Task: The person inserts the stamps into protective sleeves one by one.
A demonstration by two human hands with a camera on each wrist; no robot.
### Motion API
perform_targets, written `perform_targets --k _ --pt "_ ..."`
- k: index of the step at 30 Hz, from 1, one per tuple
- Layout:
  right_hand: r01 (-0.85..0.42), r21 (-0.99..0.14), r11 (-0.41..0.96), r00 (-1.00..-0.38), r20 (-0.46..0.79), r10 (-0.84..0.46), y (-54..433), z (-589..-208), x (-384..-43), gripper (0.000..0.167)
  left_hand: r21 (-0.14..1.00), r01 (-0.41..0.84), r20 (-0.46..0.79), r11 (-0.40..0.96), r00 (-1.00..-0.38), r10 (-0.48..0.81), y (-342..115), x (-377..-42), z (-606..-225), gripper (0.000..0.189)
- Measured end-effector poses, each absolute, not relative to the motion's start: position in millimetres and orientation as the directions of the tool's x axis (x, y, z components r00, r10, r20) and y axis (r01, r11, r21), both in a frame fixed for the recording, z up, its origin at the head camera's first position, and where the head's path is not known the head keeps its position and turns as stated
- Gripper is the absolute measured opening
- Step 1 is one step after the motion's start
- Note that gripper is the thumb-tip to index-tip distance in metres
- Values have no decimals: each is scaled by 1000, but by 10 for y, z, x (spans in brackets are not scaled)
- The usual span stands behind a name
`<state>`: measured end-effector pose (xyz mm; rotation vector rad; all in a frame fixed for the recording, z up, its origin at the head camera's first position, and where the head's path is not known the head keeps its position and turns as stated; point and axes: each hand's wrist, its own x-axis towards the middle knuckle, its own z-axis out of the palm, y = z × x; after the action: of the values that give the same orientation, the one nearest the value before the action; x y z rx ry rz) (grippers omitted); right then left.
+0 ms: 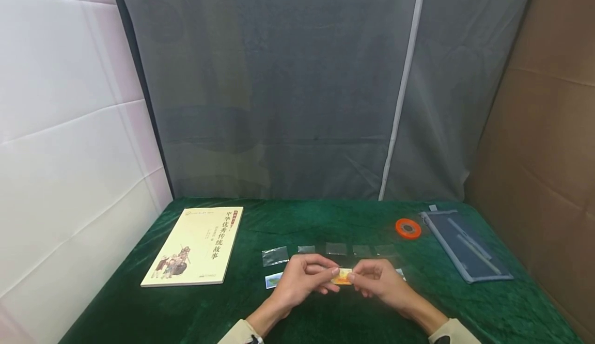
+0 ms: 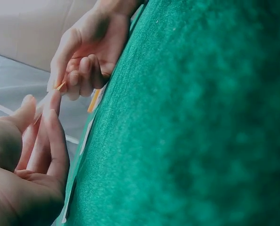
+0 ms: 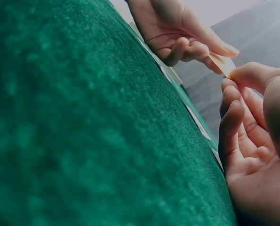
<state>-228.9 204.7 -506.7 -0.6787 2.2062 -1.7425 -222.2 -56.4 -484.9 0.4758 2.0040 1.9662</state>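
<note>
Between both hands is a small yellow-and-orange stamp [image 1: 343, 276], lifted above the green cloth. My left hand [image 1: 307, 278] pinches its left end between thumb and fingers, and my right hand [image 1: 382, 283] pinches the right end. In the left wrist view the stamp [image 2: 60, 86] shows almost edge-on at the fingertips. The right wrist view shows its pale face [image 3: 222, 63] stretched between the two hands. A blue-and-green stamp [image 1: 272, 280] lies on the cloth beside my left hand, partly covered by it. Another pale piece [image 1: 401, 274] peeks out behind my right hand.
Several small clear plastic sleeves, such as the leftmost sleeve [image 1: 275, 256], lie in a row beyond the hands. A cream book [image 1: 195, 246] is at the left. On the right are an orange ring-shaped roll [image 1: 408, 228] and a blue mesh zip pouch [image 1: 465, 246] with slim tools inside.
</note>
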Motion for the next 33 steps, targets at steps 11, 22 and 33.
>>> perform_targets --k 11,22,33 --pt "-165 -969 182 -873 57 -485 2040 -5075 -2291 17 1000 5 5 -2 -895 445 -545 -2204 -4886 23" --pt "-161 -966 202 -876 46 -479 2045 -5078 -2303 18 999 3 17 -32 -889 458 -513 -2199 -4878 23" --pt "-177 -962 206 -879 61 -474 2054 -5091 -2310 17 999 1 25 -53 -892 451 -489 -2178 -4868 24"
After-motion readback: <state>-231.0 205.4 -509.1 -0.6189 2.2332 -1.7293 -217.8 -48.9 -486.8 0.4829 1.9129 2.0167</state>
